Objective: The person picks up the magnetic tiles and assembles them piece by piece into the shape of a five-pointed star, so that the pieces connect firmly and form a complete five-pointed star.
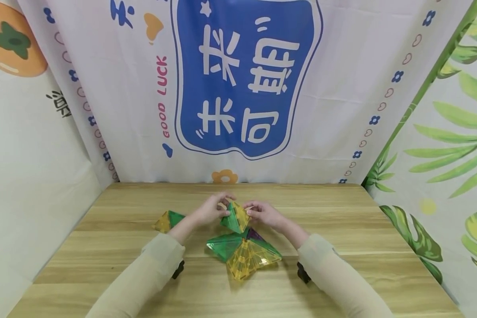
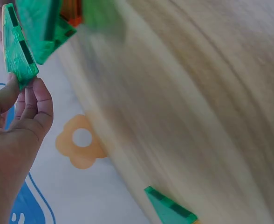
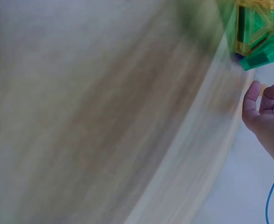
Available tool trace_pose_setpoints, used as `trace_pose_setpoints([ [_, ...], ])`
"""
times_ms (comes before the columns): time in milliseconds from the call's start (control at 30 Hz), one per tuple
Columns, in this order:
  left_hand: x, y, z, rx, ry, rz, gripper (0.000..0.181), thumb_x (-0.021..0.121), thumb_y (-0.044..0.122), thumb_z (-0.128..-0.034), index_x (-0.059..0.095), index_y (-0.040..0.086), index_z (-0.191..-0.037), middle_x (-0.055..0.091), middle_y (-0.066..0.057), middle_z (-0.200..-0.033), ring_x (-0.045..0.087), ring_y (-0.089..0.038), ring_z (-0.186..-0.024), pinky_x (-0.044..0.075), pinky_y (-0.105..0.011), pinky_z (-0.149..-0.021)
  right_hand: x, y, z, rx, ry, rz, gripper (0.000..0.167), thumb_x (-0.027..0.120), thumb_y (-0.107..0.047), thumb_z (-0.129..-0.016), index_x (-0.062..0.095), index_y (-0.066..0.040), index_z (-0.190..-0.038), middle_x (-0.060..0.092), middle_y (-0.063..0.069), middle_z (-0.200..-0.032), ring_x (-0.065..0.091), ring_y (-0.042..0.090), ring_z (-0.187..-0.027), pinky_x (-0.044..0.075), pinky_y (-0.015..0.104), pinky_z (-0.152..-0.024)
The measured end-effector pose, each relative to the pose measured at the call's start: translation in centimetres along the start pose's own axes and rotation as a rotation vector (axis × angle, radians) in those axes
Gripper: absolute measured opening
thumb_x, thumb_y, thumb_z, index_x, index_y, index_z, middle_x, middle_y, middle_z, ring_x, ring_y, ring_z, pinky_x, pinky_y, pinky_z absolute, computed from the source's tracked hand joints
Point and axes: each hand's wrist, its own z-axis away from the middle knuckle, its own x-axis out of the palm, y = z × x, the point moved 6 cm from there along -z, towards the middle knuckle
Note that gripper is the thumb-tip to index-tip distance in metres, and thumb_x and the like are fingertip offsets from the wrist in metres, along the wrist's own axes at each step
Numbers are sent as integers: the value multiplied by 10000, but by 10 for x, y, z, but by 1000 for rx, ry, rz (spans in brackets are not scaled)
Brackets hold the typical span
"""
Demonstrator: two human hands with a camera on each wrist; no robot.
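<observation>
My left hand (image 1: 216,210) pinches a green triangular magnetic tile (image 2: 20,51) between thumb and fingers, also seen in the left wrist view. In the head view a yellow triangular tile (image 1: 243,217) adjoins it, and my right hand (image 1: 264,213) grips that tile's right edge with thumb and fingertips. Just below, partly overlapped by the held pair, a fan of joined translucent tiles sits on the table. It has a green part (image 1: 224,245), a yellow part (image 1: 244,260) and a small purple part (image 1: 254,235). The right wrist view shows my right hand's curled fingers (image 3: 251,100) only partly.
A separate yellow-and-green tile piece (image 1: 164,222) lies at the left, partly behind my left forearm. The wooden table (image 1: 334,212) ends at a printed white cloth (image 1: 342,110). Black wrist devices (image 1: 303,273) hang beneath both sleeves.
</observation>
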Motion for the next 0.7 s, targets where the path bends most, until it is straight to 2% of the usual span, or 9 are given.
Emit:
trace_pose_setpoints([
  [200, 6, -14, 0, -27, -24, -7, 466, 603, -75, -859, 483, 32, -1296, 545, -161, -1088, 607, -214, -912, 545, -329, -788, 2, 1, -3, 5, -37, 54, 278, 501, -103, -977, 570, -21, -1233, 591, 45, -850, 573, 213, -799, 524, 365, -743],
  [367, 12, -16, 2, -19, -54, -15, 428, 571, -85, -881, 476, 1, -1290, 532, -181, -1070, 618, -228, -876, 551, -411, -751, 4, 6, -4, 6, -72, 108, 270, 502, -119, -976, 585, -41, -1221, 585, 42, -843, 534, 189, -772, 488, 314, -717],
  [533, 15, -18, 2, -33, -67, -47, 422, 567, -87, -883, 481, 18, -1282, 511, -166, -1039, 612, -251, -780, 543, -392, -684, 5, 9, -5, 5, -105, 169, 269, 503, -160, -981, 589, -71, -1219, 566, 43, -854, 516, 169, -775, 480, 311, -733],
  [700, 18, -21, 1, -59, -83, -59, 420, 567, -85, -884, 491, 37, -1279, 497, -155, -1025, 609, -252, -763, 541, -379, -686, 7, 9, -6, -23, -130, 252, 251, 520, -153, -971, 602, -97, -1201, 624, 24, -1023, 565, 165, -949, 487, 336, -865],
])
